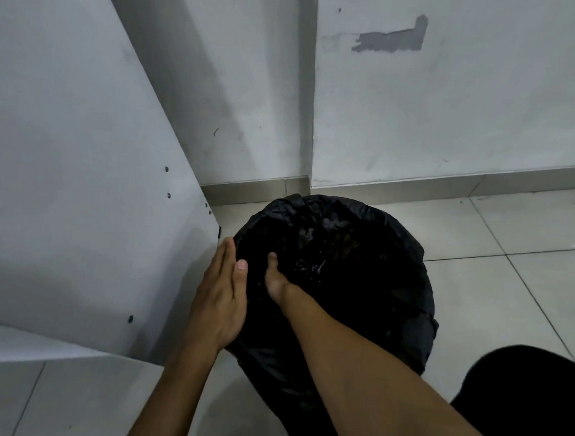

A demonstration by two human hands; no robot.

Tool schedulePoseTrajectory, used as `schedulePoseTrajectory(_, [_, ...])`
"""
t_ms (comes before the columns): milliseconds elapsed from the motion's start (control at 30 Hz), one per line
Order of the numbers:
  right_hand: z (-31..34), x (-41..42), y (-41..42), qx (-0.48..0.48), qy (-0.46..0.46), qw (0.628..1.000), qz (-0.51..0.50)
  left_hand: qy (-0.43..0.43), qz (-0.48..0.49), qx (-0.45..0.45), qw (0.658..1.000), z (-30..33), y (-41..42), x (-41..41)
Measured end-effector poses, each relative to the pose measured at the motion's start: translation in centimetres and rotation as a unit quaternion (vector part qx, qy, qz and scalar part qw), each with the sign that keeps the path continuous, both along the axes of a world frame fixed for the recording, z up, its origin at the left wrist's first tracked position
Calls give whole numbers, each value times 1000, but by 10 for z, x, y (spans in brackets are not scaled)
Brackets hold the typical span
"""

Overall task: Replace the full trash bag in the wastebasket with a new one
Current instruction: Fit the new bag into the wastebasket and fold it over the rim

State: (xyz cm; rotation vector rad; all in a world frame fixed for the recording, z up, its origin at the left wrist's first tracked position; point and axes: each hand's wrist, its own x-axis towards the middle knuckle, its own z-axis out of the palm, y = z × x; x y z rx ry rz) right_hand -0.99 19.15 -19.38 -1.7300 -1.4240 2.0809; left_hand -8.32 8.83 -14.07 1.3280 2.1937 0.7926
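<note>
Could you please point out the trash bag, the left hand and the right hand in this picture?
trash bag (373, 247): head view, on the black plastic draped over the far right of the rim.
left hand (219, 300): head view, on the back of the hand.
right hand (275, 281): head view, on the base of the thumb; its fingers are hidden inside the bag.

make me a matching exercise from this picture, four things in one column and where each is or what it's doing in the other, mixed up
Things:
1. left hand
2. right hand
3. trash bag
4. white panel

Places or states:
A. reaches down inside the black opening
B. leans at a slant to the left of the bin
C. lies flat with straight fingers against the outer left side of the bag
D. black, draped over the bin's rim, mouth open

Right pairs: 1-C, 2-A, 3-D, 4-B
</note>
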Motion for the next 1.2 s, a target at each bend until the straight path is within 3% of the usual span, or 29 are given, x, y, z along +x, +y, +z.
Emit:
schedulePoseTrajectory(167, [23,42,-32,37,-68,980,181,19,-13,-9,1000,1,3,-3])
schedulePoseTrajectory(267, [28,58,-38,10,-108,962,249,35,-21,-22,999,-1,7,-3])
schedulePoseTrajectory(367, [39,69,-34,45,-143,942,301,122,-25,-71,990,1,12,-3])
schedulePoseTrajectory(433, [46,82,-31,127,-159,932,298,235,-32,-71,969,6,13,2])
schedulePoseTrajectory(500, [57,101,-31,297,-187,912,214,270,-67,-6,960,16,16,17])
schedulePoseTrajectory(567, [63,122,-30,477,-248,841,69,195,-110,31,974,24,24,36])
schedulePoseTrajectory(633, [70,144,-34,510,-300,803,-70,36,-141,-2,989,27,33,58])
schedulePoseTrajectory(700, [71,165,-35,448,-312,824,-151,-132,-135,-81,979,21,43,76])
schedulePoseTrajectory(767, [69,178,-31,381,-275,862,-192,-237,-102,-147,955,8,54,91])
schedulePoseTrajectory(900, [68,184,-30,338,-205,890,-228,-391,53,-146,907,-23,95,112])
schedulePoseTrajectory(1000, [64,187,-31,316,-165,894,-273,-450,116,-110,879,-60,134,132])
schedulePoseTrajectory(1133, [64,184,-33,272,-73,900,-332,-443,95,-113,884,-120,154,174])
schedulePoseTrajectory(1200, [64,184,-32,255,-29,901,-350,-401,64,-142,903,-106,143,187])
